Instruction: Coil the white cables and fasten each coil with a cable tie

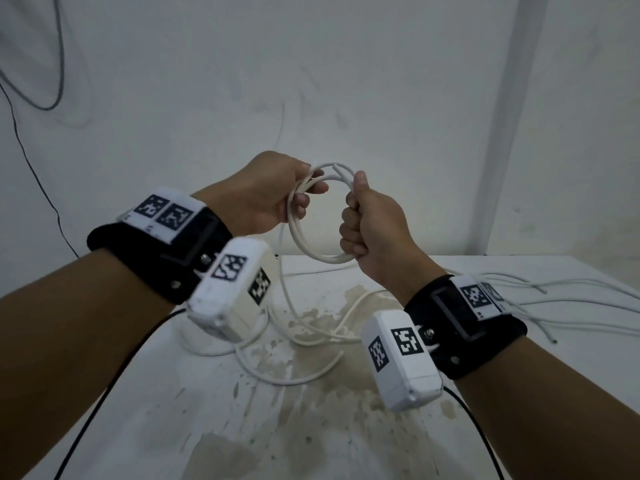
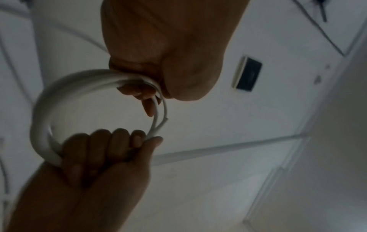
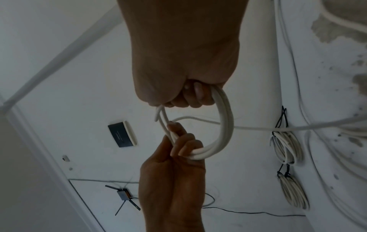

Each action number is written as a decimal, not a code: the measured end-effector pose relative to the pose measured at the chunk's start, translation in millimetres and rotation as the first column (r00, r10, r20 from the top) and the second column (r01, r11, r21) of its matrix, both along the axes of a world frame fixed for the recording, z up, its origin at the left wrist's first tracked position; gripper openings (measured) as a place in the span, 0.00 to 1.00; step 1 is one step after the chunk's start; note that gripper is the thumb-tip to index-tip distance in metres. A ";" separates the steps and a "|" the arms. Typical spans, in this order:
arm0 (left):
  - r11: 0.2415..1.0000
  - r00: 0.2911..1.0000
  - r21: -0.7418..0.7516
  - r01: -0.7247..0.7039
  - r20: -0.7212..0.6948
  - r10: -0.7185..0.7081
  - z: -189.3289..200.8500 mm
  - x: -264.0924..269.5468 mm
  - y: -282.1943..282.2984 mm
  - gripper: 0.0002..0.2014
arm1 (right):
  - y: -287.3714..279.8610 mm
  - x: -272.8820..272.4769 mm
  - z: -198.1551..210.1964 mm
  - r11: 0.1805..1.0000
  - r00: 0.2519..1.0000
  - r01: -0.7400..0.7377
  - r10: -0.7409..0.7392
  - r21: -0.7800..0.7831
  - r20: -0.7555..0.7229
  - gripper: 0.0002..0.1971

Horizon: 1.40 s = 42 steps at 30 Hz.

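A white cable coil (image 1: 313, 252) of a few loops is held in the air above the table, between both hands. My left hand (image 1: 300, 199) grips its left side, fingers curled round the strands. My right hand (image 1: 352, 216) is a fist closed round its right side, thumb up. A cut cable end (image 1: 336, 166) sticks out at the top. From the left hand a tail (image 1: 284, 292) drops to the table. In the left wrist view, the coil (image 2: 42, 102) spans from my left hand (image 2: 142, 92) to my right hand (image 2: 111, 146). The right wrist view shows the coil (image 3: 226, 125) likewise, held in both hands. No cable tie is on it.
The white table (image 1: 138, 410) is stained brown in the middle. Several loose white cables (image 1: 571, 301) lie at its right, and more slack (image 1: 304, 375) in the centre. Two coils (image 3: 287, 147) (image 3: 294, 193) bound with black ties lie on the table. A wall stands close behind.
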<state>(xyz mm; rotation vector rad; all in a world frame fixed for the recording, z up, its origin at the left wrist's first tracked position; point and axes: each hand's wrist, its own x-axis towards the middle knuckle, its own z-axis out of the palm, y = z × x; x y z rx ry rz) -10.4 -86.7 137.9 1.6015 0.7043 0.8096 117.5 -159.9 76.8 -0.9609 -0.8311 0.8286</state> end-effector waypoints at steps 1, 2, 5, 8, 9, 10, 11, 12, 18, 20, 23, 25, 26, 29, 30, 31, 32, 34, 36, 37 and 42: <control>0.997 0.999 0.063 -0.032 -0.017 0.033 -1.9 0.3 -0.1 0.13 | -0.2 0.2 -0.1 1.000 0.999 -0.025 0.025 0.002 -0.022 0.23; 0.994 0.998 0.097 -0.048 -0.024 0.051 -3.5 0.4 0.0 0.13 | -0.8 0.7 0.0 0.998 0.997 -0.056 0.057 0.008 -0.052 0.23; 0.999 1.000 0.043 -0.021 0.018 0.020 -4.0 -1.2 0.7 0.11 | -3.1 3.3 0.4 0.991 0.985 -0.128 0.130 0.025 -0.111 0.23; 0.995 0.998 0.069 -0.070 0.011 0.070 -5.2 -0.5 1.9 0.10 | -4.7 4.6 2.0 0.993 0.990 -0.119 0.119 0.008 -0.072 0.22; 0.988 0.994 0.105 -0.108 -0.007 0.110 -5.9 0.4 2.3 0.10 | -4.7 4.1 2.2 0.993 0.992 -0.114 0.114 0.002 -0.056 0.22; 0.979 0.989 0.147 -0.140 -0.032 0.146 -6.5 1.3 2.5 0.10 | -4.8 3.8 2.4 0.994 0.993 -0.112 0.112 -0.003 -0.045 0.22; 0.968 0.983 0.193 -0.161 -0.062 0.175 -7.0 2.3 2.7 0.11 | -4.8 3.5 2.4 0.994 0.993 -0.111 0.111 -0.005 -0.039 0.22; 0.956 0.977 0.238 -0.169 -0.091 0.195 -7.3 3.6 2.8 0.12 | -4.9 3.3 2.4 0.994 0.993 -0.110 0.110 -0.004 -0.035 0.22; 0.912 0.981 0.410 -0.021 -0.167 0.098 -4.4 0.9 -0.1 0.16 | -5.3 2.5 6.0 0.999 0.998 -0.040 0.041 -0.032 0.050 0.22; 0.923 0.985 0.383 0.031 -0.169 0.037 -0.7 -0.7 -2.9 0.16 | -5.0 1.0 6.4 0.999 0.993 -0.012 0.018 -0.048 0.118 0.22; 0.884 0.977 0.461 0.081 -0.213 0.022 3.8 2.0 -6.7 0.22 | -5.6 -2.9 7.5 0.999 0.982 0.000 0.008 -0.041 0.189 0.22; 0.789 0.955 0.604 0.107 -0.284 0.088 4.3 5.0 -6.4 0.23 | -7.2 -5.5 9.2 1.000 0.977 -0.005 0.011 -0.029 0.212 0.23; 0.747 0.948 0.655 0.117 -0.298 0.113 3.6 5.9 -5.0 0.23 | -8.2 -6.5 10.1 1.000 0.976 -0.006 0.012 -0.027 0.219 0.23; 0.675 0.951 0.732 0.095 -0.267 0.156 1.0 6.5 0.5 0.24 | -8.6 -8.2 9.9 1.000 0.982 0.008 -0.004 -0.017 0.190 0.24; 0.655 0.954 0.752 0.079 -0.247 0.169 -0.1 7.2 1.4 0.23 | -8.1 -8.7 8.9 0.999 0.983 0.041 -0.040 -0.003 0.181 0.25; 0.647 0.960 0.760 0.061 -0.222 0.171 -1.5 8.1 2.4 0.23 | -7.7 -9.1 8.5 0.995 0.977 0.102 -0.103 0.017 0.186 0.26; 0.660 0.968 0.750 0.040 -0.193 0.161 -2.6 8.8 3.3 0.23 | -7.9 -9.4 8.3 0.979 0.954 0.197 -0.203 0.047 0.221 0.26; 0.706 0.981 0.708 0.020 -0.150 0.124 -3.4 7.6 3.2 0.21 | -7.0 -4.0 7.9 0.873 0.790 0.467 -0.484 0.141 0.376 0.20; 0.709 0.981 0.705 0.036 -0.159 0.108 -3.5 5.9 2.5 0.19 | -3.3 9.6 8.1 0.740 0.523 0.624 -0.633 0.249 0.571 0.14; 0.697 0.980 0.716 0.044 -0.167 0.110 -3.2 5.1 2.4 0.19 | -1.2 16.0 9.6 0.749 0.444 0.612 -0.591 0.254 0.673 0.13; 0.711 0.987 0.701 -0.048 -0.075 0.141 -3.6 1.7 7.2 0.21 | -2.8 40.1 15.1 0.943 0.708 0.309 -0.316 0.125 0.632 0.20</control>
